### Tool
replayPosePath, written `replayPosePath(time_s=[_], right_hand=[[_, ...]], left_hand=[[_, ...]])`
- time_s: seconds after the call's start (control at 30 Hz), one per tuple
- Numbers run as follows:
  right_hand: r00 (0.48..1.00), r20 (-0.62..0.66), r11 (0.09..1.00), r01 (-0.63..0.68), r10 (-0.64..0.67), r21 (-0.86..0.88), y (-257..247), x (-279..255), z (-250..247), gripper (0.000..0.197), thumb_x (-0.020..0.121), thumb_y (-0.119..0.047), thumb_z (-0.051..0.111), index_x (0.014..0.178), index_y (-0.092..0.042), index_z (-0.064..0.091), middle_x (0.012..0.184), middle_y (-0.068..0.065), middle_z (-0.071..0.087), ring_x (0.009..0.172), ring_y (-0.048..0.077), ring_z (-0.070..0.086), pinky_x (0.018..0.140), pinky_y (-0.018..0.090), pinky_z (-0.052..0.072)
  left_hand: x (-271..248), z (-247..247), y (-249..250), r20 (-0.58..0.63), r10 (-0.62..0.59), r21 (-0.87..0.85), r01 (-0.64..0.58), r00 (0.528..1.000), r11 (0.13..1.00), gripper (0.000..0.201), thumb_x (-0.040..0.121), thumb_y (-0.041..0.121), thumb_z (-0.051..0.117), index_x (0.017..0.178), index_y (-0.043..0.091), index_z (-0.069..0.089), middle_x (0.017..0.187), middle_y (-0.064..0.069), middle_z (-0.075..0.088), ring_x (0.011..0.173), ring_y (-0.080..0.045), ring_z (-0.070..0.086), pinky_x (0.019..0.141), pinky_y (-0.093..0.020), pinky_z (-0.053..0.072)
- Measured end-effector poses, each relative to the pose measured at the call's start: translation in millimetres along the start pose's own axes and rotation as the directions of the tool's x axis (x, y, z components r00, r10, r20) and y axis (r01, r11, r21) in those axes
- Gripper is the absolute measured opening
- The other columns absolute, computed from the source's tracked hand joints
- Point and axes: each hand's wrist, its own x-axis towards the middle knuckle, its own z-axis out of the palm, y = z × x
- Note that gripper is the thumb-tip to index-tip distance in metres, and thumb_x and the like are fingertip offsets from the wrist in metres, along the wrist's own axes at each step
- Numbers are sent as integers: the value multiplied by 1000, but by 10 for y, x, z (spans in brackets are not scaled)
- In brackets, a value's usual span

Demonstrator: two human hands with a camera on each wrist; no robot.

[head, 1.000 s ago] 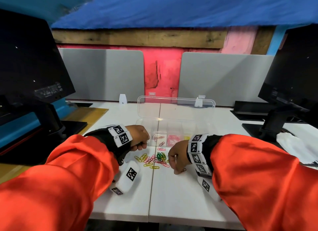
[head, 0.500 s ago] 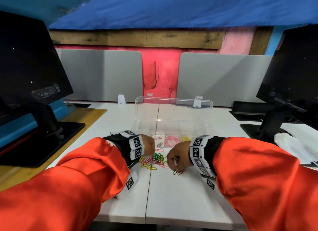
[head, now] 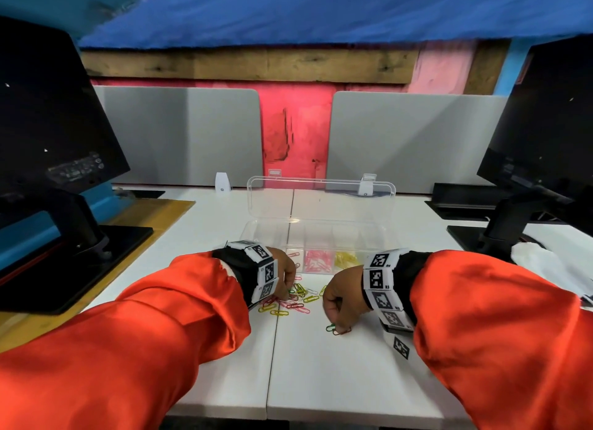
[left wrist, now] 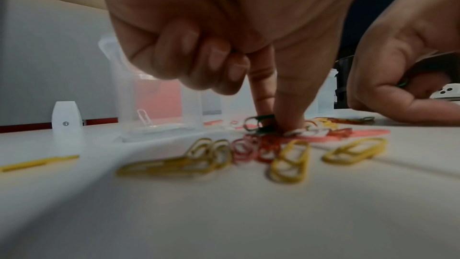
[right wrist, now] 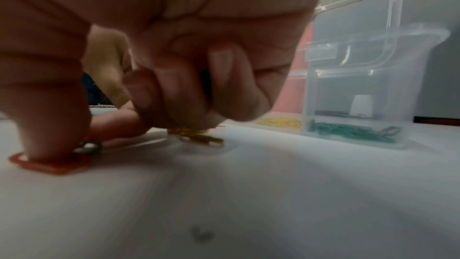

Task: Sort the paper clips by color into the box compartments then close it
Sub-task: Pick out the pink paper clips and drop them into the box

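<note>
A loose pile of yellow, red, pink and green paper clips (head: 298, 301) lies on the white desk in front of the clear compartment box (head: 266, 237), whose lid (head: 321, 202) stands open. Pink clips (head: 317, 261) and yellow clips (head: 346, 259) fill two compartments, and green clips (right wrist: 353, 130) lie in the end one. My left hand (head: 287, 296) reaches into the pile, thumb and forefinger pinching at a tilted green clip (left wrist: 259, 123). My right hand (head: 337, 320) presses a red clip (right wrist: 49, 162) beside a green one (head: 330, 327), apart from the pile. Its curled fingers hold something green (left wrist: 402, 84).
Black monitors on stands sit at the left (head: 48, 125) and right (head: 545, 125). Grey partition panels (head: 179, 134) close off the back of the desk. A white cloth (head: 545, 263) lies at the right, and a yellow clip (left wrist: 37, 162) lies alone left of the pile.
My left hand has moved from beside the box down into the pile. My right hand has slid toward me, dragging a red and a green clip away from the pile.
</note>
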Motion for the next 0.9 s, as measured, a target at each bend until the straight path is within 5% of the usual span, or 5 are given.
replayPosePath(time_s=[0.17, 0.3, 0.53, 0.73, 0.9], right_hand=[[1000, 7, 999, -16, 15, 33, 11, -4, 8, 26, 85, -22, 64, 63, -26, 51, 66, -13, 50, 59, 2, 45, 56, 13, 35], [999, -44, 981, -20, 29, 194, 38, -28, -21, 24, 84, -20, 66, 65, -27, 53, 67, -13, 51, 54, -2, 48, 51, 9, 37], [987, -122, 857, -24, 101, 515, 99, -109, -88, 26, 82, -7, 59, 60, -17, 52, 60, 1, 53, 50, 12, 44, 47, 17, 38], [967, -110, 665, -73, 228, 743, 80, -4, -72, 27, 86, 5, 47, 77, -17, 61, 68, 10, 54, 53, 16, 45, 41, 20, 38], [928, -77, 455, -105, 365, 884, 35, 60, -102, 32, 87, 3, 33, 64, -5, 54, 54, 8, 46, 49, 21, 39, 44, 22, 30]], left_hand=[[-60, 38, -43, 9, -46, -24, 46, 999, 999, 30, 82, 28, 68, 110, 17, 66, 68, 12, 46, 78, -10, 47, 48, -11, 29], [-133, 12, -132, 14, -67, -113, 68, 998, 991, 9, 82, 29, 69, 88, 25, 63, 67, 11, 51, 59, -2, 45, 44, -6, 33], [-318, -50, -278, -41, -157, -421, 125, 987, 898, 6, 84, 28, 67, 88, 24, 69, 44, 13, 52, 28, 3, 41, 32, -4, 27], [-384, -70, -275, 133, -325, -694, 322, 936, 644, 25, 91, 10, 48, 66, 14, 45, 60, -1, 39, 49, -11, 30, 42, -15, 22], [-413, -86, -335, 190, -320, -778, 341, 928, 528, 25, 94, 8, 43, 69, 10, 47, 66, -3, 46, 51, -9, 33, 38, -12, 24]])
